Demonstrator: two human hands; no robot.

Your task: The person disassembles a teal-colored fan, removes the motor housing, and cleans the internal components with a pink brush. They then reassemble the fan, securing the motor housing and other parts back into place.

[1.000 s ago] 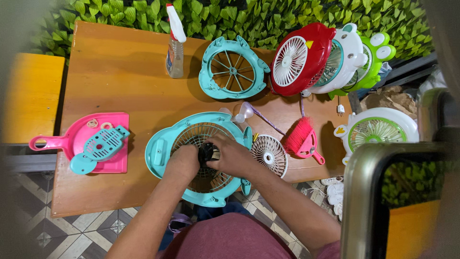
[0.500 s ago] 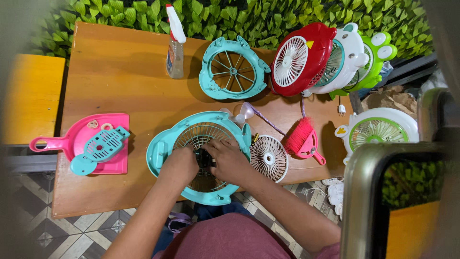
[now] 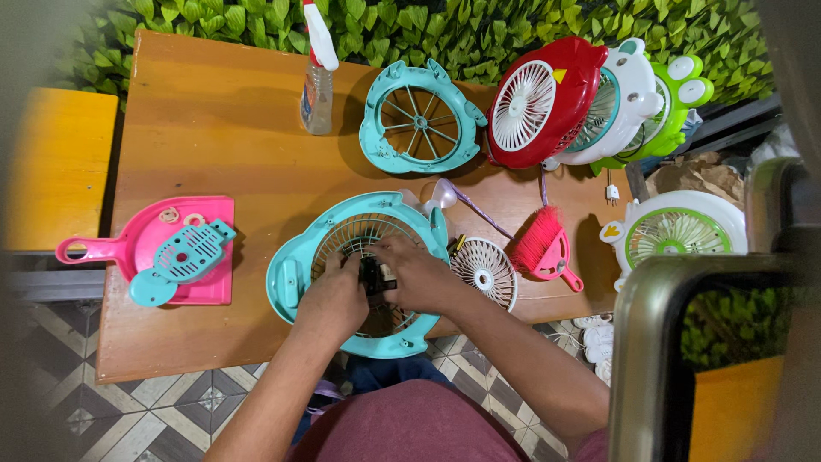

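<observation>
Wooden table (image 3: 214, 154) against a leafy green wall, tiled floor below. Everything placed relative to the teal fan housing (image 3: 295, 278) near the table's front edge. Far left of it: pink dustpan (image 3: 154, 235) with a small teal perforated cover (image 3: 184, 257) lying on it. Up-left of it: spray bottle (image 3: 318, 73), upright. Left hand (image 3: 333, 304) rests over the housing's grille, fingers curled onto a small black motor part (image 3: 374, 275) at the centre. Right hand (image 3: 419, 274) pinches the same part from the other side; both hands closed on it. Behind the housing: teal spoked frame (image 3: 419, 120), lying flat. Just right of it: loose white grille (image 3: 486, 272), then a pink brush (image 3: 543, 248). Far right of it: red fan (image 3: 543, 103), white fan and green fan stacked leaning, one more white-green fan (image 3: 680, 231). Judgement: best to keep the housing flat, brace it with the left palm, and keep the black part square to the centre hub, no twisting against the thin grille ribs.
</observation>
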